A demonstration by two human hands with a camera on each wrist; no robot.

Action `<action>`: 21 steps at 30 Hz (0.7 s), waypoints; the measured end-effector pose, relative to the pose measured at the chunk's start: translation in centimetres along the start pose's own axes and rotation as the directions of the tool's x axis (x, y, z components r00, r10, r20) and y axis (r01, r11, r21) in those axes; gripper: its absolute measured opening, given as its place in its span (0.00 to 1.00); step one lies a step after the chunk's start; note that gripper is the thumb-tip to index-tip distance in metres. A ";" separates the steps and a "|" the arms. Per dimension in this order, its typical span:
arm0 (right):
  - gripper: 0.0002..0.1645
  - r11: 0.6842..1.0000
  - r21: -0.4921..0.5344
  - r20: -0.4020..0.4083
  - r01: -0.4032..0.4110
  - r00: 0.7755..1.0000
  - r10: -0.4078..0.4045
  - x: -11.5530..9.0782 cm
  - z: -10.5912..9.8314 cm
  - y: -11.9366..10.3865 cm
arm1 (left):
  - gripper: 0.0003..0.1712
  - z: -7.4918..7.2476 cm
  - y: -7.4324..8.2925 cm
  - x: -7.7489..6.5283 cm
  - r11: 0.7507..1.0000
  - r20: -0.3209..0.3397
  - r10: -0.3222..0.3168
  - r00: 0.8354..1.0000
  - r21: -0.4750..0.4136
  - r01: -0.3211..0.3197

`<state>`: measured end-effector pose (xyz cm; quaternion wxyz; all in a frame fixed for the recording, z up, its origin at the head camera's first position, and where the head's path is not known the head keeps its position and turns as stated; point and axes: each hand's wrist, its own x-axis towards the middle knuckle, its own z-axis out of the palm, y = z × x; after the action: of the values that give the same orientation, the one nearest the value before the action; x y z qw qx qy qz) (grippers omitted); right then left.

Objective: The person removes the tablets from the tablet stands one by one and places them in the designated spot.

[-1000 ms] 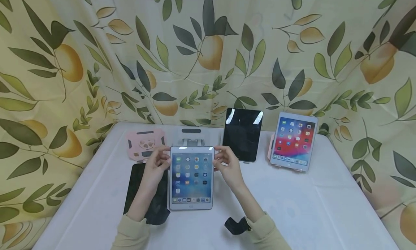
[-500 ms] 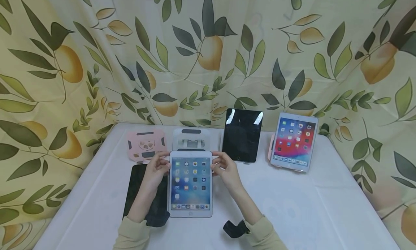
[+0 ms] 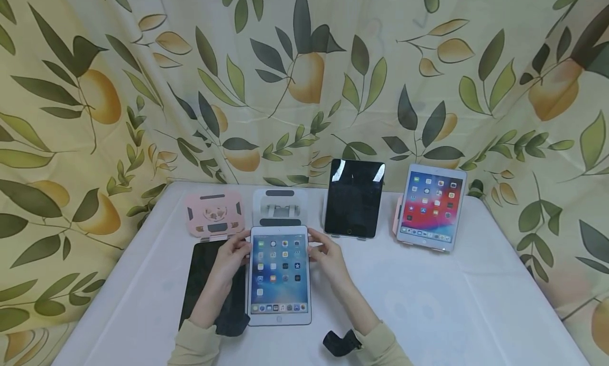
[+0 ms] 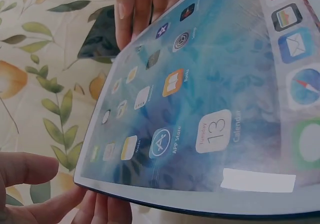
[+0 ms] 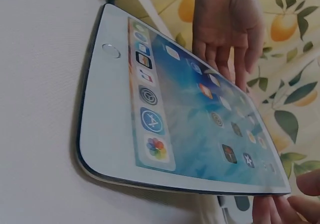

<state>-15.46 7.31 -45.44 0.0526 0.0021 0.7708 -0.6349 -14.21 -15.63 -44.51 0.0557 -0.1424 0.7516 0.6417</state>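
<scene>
A white-framed tablet [image 3: 279, 276] with a lit blue home screen is held between both hands, upright in format and tilted. My left hand [image 3: 231, 263] holds its left edge near the top corner; in the left wrist view the left thumb [image 4: 30, 169] stands apart from the glass, with fingers at the edge. My right hand [image 3: 328, 260] holds the opposite edge near the top. Behind the tablet's top edge stands a white tablet stand [image 3: 259, 202] with dark pads. Whether the lower edge touches the table cannot be told.
A pink stand [image 3: 197, 204] lies at the back left. A dark flat tablet [image 3: 195, 281] lies beneath the left forearm. At the back right, a black-screened tablet [image 3: 354, 199] and a lit tablet [image 3: 430, 207] stand propped. A patterned curtain [image 3: 361, 128] closes off the back.
Both hands have brought the tablet down and towards the person. More of the white stand behind it now shows. The other tablets have stayed in place.
</scene>
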 end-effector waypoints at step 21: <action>0.33 0.996 0.075 0.000 -0.054 0.999 0.054 -0.4 0.5 2.1 | 0.26 0.3 -1.6 0.5 0.996 0.049 -0.084 0.995 -0.019 0.085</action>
<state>-14.89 7.28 -47.56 0.0687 0.0258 0.7461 -0.6618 -14.30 -15.60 -46.18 0.0992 -0.1590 0.7365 0.6500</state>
